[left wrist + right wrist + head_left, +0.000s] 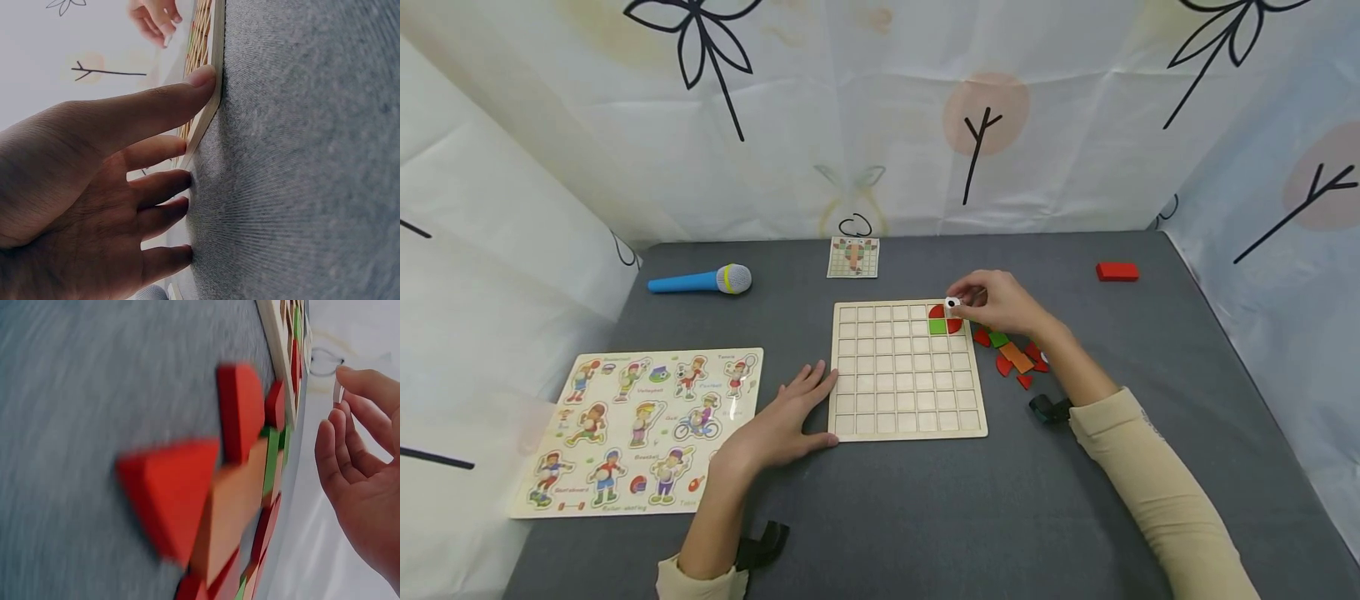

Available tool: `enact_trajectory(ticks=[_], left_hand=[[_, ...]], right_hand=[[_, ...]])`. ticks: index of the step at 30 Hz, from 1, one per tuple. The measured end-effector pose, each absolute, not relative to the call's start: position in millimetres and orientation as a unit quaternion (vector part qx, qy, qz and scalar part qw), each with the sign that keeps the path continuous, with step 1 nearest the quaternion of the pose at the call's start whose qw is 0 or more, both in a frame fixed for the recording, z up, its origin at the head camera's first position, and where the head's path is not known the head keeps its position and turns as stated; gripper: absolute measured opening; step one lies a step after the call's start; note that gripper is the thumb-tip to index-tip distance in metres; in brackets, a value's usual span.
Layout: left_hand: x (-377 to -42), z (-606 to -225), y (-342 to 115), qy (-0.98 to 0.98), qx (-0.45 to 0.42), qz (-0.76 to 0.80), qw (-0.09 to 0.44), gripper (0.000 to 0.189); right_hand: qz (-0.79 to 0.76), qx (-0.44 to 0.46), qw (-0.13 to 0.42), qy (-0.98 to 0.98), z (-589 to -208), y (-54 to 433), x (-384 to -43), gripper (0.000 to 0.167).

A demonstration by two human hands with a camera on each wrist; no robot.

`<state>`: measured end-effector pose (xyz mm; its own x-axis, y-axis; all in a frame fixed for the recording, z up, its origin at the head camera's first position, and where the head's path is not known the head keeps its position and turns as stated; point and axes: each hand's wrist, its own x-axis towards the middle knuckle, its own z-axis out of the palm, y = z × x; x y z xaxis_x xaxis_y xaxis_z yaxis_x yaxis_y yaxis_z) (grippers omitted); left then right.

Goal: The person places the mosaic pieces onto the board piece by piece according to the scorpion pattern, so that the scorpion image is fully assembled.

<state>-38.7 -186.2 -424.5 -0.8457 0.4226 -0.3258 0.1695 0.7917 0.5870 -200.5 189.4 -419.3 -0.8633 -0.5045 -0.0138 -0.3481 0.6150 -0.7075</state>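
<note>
My right hand (1000,302) pinches a small white tile (952,305) with a black dot, held over the top right corner of the wooden grid board (895,379). On the board beside it lie a green square (937,327) and red rounded pieces (937,312). My left hand (786,421) rests with fingers spread at the board's left edge; in the left wrist view its thumb (201,76) touches the rim. Several loose red, green and orange pieces (1017,357) lie right of the board, seen close in the right wrist view with a red piece (172,494) in front.
A picture puzzle board (651,454) with sports figures lies at the left. Behind it is a blue toy microphone (688,282). A pattern card (853,257) lies at the back, and a red block (1117,272) sits at the back right. Fabric walls surround the grey table.
</note>
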Motion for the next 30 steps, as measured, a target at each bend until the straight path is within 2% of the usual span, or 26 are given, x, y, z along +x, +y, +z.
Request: enact_trajectory(ticks=[13, 22, 30], left_hand=[[-38, -420, -184, 0.918, 0.161, 0.281, 0.227, 0.094], [-36, -425, -188, 0.914, 0.172, 0.301, 0.212, 0.094], [-39, -433, -192, 0.911, 0.175, 0.309, 0.211, 0.095]], right_hand=[[-0.331, -0.294, 0.109, 0.89, -426, 151, -207, 0.024], [-0.314, -0.294, 0.139, 0.892, -424, 133, -210, 0.03], [-0.318, -0.293, 0.142, 0.89, -424, 128, -209, 0.027]])
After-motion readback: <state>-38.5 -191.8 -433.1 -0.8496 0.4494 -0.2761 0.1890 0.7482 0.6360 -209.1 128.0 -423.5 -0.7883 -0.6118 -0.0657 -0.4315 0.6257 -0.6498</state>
